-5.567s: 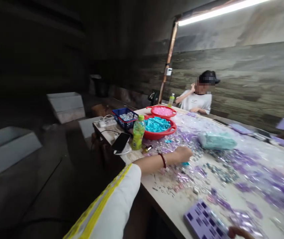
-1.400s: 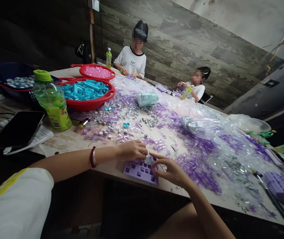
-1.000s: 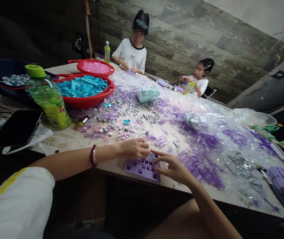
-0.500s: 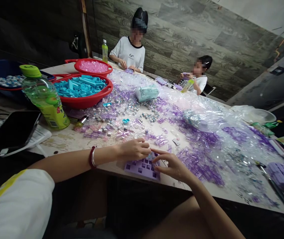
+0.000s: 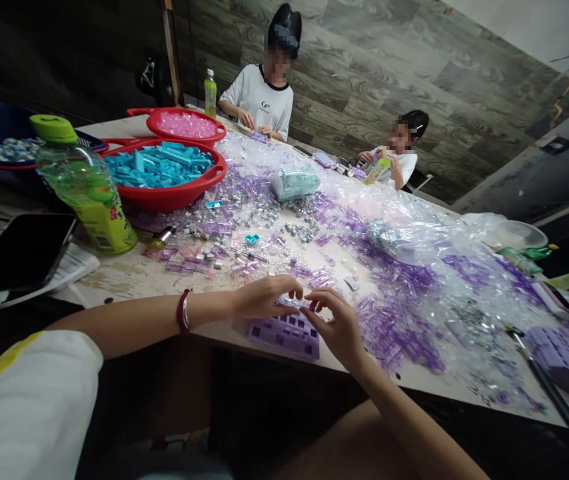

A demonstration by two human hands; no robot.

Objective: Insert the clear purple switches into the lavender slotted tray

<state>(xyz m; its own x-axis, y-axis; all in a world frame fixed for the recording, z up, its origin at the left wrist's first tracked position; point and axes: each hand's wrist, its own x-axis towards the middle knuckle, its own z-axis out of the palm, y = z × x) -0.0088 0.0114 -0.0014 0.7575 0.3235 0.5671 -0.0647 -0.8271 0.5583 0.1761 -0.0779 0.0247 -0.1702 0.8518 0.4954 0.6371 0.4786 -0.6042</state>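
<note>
A purple plate with square holes point(image 5: 277, 335) lies at the table's near edge, below both hands. Above its far side, my left hand point(image 5: 272, 295) has its fingers bent round a small clear plastic piece point(image 5: 293, 302). From the other side my right hand point(image 5: 334, 319) brings thumb and fingertips to the same piece, its fingers arched. What exactly the piece is I cannot make out, since the fingertips partly cover it.
Loose purple plastic pieces point(image 5: 399, 333) are heaped to the right. Red baskets hold blue parts point(image 5: 159, 167) and pink parts point(image 5: 187, 125). A green drink bottle point(image 5: 87, 193) and a phone point(image 5: 22, 250) stand left. Purple plates point(image 5: 564, 357) are stacked right. Two people sit across the table.
My hands have lifted slightly off the purple plate and come together round the clear piece. My right fingers, earlier stretched over the plate, are now arched. The view has shifted a little.
</note>
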